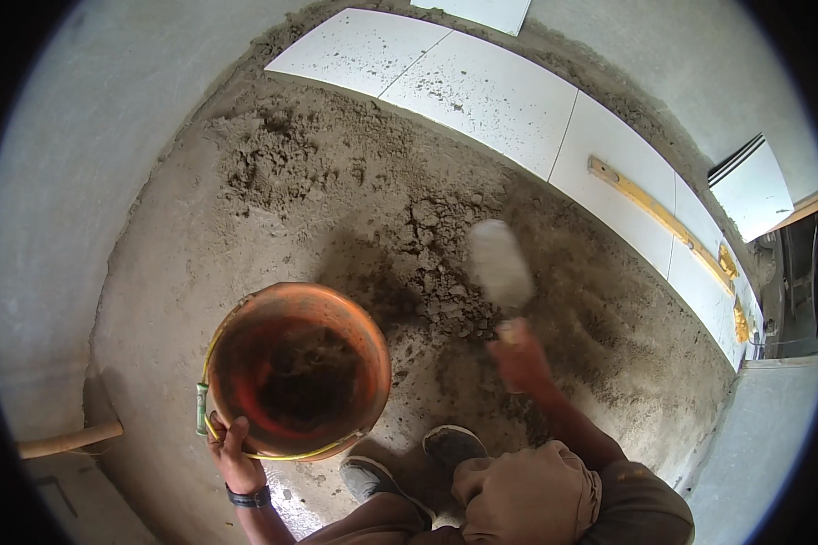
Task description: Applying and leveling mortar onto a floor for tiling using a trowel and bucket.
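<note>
My left hand is closed around the near left rim of an orange bucket, beside its yellow wire handle with a green grip. The bucket is tilted so its mouth faces me, and dark mortar lies in its bottom. In my right hand is a trowel with a broad pale blade, blurred by motion. The blade is over the right side of a heap of crumbly grey mortar on the floor. Mortar partly hides the floor under the blade.
A curved-looking row of white tiles runs along the far right, with a wooden straightedge and yellow gloves or sponges on it. More tiles lean at the right wall. Loose mortar lies far left; a wooden pole sits at left.
</note>
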`<state>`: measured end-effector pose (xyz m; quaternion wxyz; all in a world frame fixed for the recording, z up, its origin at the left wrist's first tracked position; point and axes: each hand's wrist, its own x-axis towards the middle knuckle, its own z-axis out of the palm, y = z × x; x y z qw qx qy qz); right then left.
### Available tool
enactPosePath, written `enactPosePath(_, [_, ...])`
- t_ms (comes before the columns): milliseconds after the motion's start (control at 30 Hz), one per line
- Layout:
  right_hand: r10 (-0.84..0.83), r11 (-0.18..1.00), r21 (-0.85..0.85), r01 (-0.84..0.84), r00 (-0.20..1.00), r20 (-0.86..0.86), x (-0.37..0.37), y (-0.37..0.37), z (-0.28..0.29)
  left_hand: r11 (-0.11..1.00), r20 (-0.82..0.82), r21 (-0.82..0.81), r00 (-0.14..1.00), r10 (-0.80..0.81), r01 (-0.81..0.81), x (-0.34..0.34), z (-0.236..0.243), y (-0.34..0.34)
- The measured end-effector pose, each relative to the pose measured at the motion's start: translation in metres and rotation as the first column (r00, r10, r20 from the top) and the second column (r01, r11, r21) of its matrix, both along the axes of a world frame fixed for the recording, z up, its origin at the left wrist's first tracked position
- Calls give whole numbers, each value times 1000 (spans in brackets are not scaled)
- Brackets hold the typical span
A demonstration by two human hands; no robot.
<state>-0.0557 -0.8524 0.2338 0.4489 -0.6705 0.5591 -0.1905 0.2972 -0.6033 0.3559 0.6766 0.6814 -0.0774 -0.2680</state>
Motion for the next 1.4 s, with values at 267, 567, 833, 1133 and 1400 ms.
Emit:
enactPosePath(267, [-821,455,786,420,540,186,-48,74,-28,999,-17,-37,999,28,-29,-1,4,-4])
enactPosePath(567, [-220,785,617,-52,908,356,85,18,-35,998,-46,-62,999,-3,0,3,-9,7])
enactPosePath(833, [348,936,-131,-328,919,186,86,46,48,996,-9,-84,1000,1,-2,-7,0,-8])
enactPosePath(1133, [-222,918,342,199,975,27,19,-167,-5,997,-31,-76,999,-34,32,-1,3,-9])
enactPosePath(1400, [123,661,720,-209,978,171,52,-158,-31,996,-33,-85,999,-36,33,-3,3,-6])
